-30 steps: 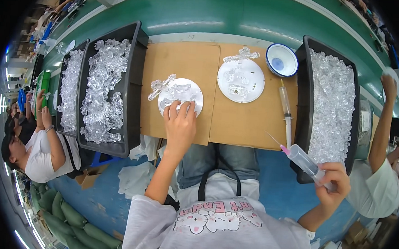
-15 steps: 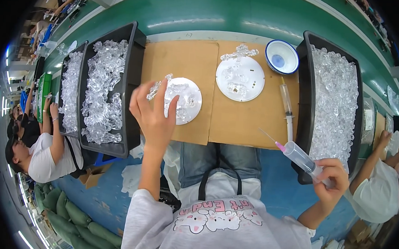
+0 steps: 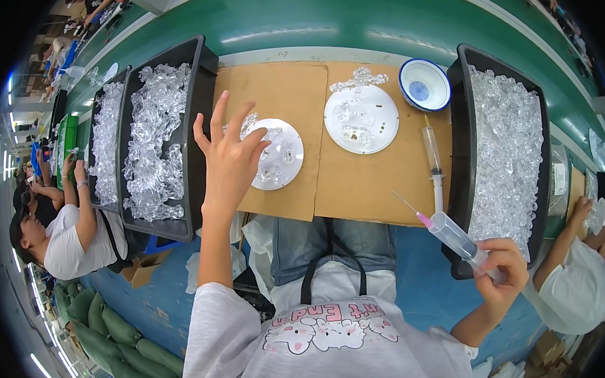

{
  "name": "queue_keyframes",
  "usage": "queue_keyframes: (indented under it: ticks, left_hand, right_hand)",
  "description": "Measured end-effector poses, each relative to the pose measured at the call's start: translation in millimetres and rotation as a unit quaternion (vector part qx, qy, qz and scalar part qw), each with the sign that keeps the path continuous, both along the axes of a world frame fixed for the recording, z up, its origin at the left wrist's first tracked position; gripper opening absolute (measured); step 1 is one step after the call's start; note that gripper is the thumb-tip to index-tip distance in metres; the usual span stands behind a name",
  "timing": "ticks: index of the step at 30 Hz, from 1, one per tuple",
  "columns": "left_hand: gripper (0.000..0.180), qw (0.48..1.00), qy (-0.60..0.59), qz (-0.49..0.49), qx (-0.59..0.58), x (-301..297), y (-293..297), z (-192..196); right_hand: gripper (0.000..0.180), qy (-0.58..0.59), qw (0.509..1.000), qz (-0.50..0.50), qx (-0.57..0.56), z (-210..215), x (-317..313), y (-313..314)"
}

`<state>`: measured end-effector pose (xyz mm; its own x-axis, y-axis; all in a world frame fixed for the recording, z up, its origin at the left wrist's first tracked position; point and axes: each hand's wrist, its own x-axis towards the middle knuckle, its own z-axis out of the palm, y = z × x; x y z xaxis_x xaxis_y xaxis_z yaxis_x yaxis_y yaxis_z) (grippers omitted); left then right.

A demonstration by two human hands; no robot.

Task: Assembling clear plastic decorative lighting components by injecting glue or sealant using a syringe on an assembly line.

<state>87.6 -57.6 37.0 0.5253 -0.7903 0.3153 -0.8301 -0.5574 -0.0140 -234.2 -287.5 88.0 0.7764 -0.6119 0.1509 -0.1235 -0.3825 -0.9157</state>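
My left hand (image 3: 227, 159) is raised at the left edge of a white round disc (image 3: 291, 169), fingers spread and nothing visible in its grasp. Clear plastic pieces (image 3: 275, 146) rest on that disc, partly hidden behind my fingers. On the right, my right hand (image 3: 502, 269) grips a wide clear syringe (image 3: 452, 236) by its rear end. Its pink-based needle points up and left, over the cardboard's front edge. Farther back lies a second white disc (image 3: 381, 114) bearing clear pieces, with a branched clear piece (image 3: 360, 78) at its far edge.
Black bins of clear plastic parts flank the work area, left (image 3: 199, 101) and right (image 3: 459, 156). A blue-rimmed white bowl (image 3: 424, 84) stands at the back right, a thinner syringe (image 3: 433, 155) below it. Cardboard (image 3: 280, 85) covers the green table. Co-workers sit on both sides.
My left hand has shifted slightly left, and its fingers have spread wider. My right hand and the syringe have stayed almost still.
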Motion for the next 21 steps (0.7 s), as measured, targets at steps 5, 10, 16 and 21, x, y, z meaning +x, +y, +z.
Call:
queue_keyframes:
  ticks: [5, 10, 16, 21]
  left_hand:
    - [0.026, 0.969, 0.133, 0.071, -0.198, 1, 4, 5]
    - [0.028, 0.866, 0.412, 0.131, -0.252, 30, 25, -10]
    - [0.021, 0.872, 0.394, 0.076, -0.281, 93, -19, -21]
    - [0.022, 0.844, 0.408, -0.018, -0.347, 164, -94, 3]
  right_hand:
    - [0.019, -0.007, 1.000, 0.014, 0.021, -8, -3, 1]
    - [0.025, -0.037, 0.983, 0.028, 0.175, -54, 20, 59]
    - [0.028, -0.048, 0.939, -0.082, 0.329, -97, 27, 87]
    - [0.029, -0.068, 0.946, -0.086, 0.306, -87, 25, 84]
